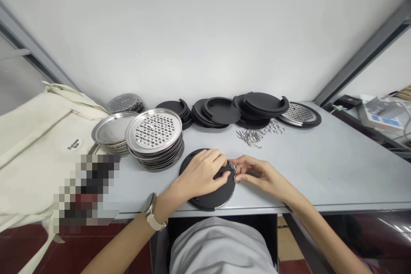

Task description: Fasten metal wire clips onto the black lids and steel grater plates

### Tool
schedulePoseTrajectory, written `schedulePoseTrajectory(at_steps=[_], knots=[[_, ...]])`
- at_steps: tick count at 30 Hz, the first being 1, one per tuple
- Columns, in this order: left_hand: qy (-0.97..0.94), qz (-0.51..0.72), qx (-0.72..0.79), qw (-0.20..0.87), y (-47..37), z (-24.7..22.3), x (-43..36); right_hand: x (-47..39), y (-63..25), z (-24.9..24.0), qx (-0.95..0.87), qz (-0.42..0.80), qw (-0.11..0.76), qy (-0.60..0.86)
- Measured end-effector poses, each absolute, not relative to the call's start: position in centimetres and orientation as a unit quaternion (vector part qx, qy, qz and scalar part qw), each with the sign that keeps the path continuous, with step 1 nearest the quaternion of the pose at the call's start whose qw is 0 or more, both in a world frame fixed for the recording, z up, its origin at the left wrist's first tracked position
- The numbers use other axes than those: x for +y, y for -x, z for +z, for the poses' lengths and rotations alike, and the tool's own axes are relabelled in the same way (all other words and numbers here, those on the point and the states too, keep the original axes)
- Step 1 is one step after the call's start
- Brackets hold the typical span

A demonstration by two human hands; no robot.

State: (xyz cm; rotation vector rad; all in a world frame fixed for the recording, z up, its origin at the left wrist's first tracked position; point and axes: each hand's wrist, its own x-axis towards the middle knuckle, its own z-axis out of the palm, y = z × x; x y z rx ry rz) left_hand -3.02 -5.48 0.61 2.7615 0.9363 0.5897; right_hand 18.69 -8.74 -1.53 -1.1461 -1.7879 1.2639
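Observation:
A round black disc (213,197) lies near the table's front edge, with a thin shiny rim showing along its lower right. My left hand (204,173) rests over it, fingers curled and gripping the disc near its right side. At that right edge, my right hand (257,173) pinches a small metal clip (233,168) between thumb and fingers. The clip touches or lies very close to the disc; its exact attachment is hidden by the fingers. Behind the hands lie a pile of metal clips (250,138) and several metal rings (275,127).
Left of the disc stand a stack of round metal graters (157,132) and a stack of plain metal plates (114,128). Black discs (221,111) are piled along the wall. A black-rimmed grater (298,113) lies back right. A cream cloth bag (28,145) covers the left end.

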Motion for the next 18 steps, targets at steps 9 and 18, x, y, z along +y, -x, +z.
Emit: schedulePoseTrajectory(at_steps=[9,18], knots=[[-0.931,0.196,0.302,0.065,2.99,0.63,-5.4,-8.66,-18.63,-1.45,-0.685,0.488,0.318,0.437],[-0.932,0.195,0.298,0.063,2.98,0.63,-5.43,-8.72,-18.68,-1.34,-0.687,0.485,0.319,0.438]])
